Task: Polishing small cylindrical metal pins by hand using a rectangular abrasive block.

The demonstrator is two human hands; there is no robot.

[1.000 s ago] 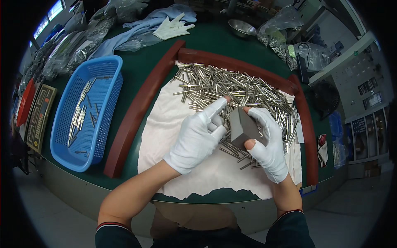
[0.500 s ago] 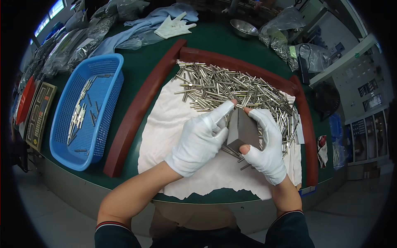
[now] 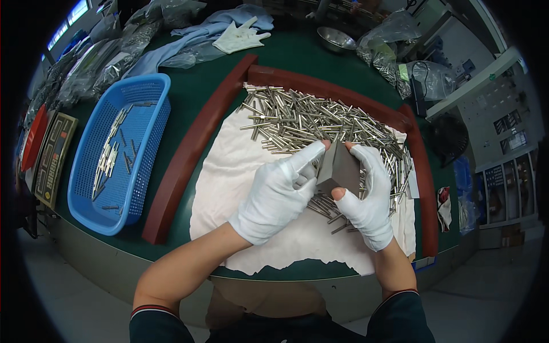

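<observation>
In the head view, the right hand (image 3: 372, 197) grips a grey block (image 3: 345, 171) over metal rods (image 3: 297, 119) heaped on a pale cloth (image 3: 220, 186). The left hand (image 3: 279, 191), forefinger extended, is at the block's left side; whether it grips anything cannot be told.

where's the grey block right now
In the head view, the grey block is right of centre, held by the right hand, with the left hand alongside.

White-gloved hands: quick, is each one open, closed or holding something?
Left hand: partly curled beside the grey block; whether it grips anything cannot be told.
Right hand: closed, holding the grey block.
</observation>
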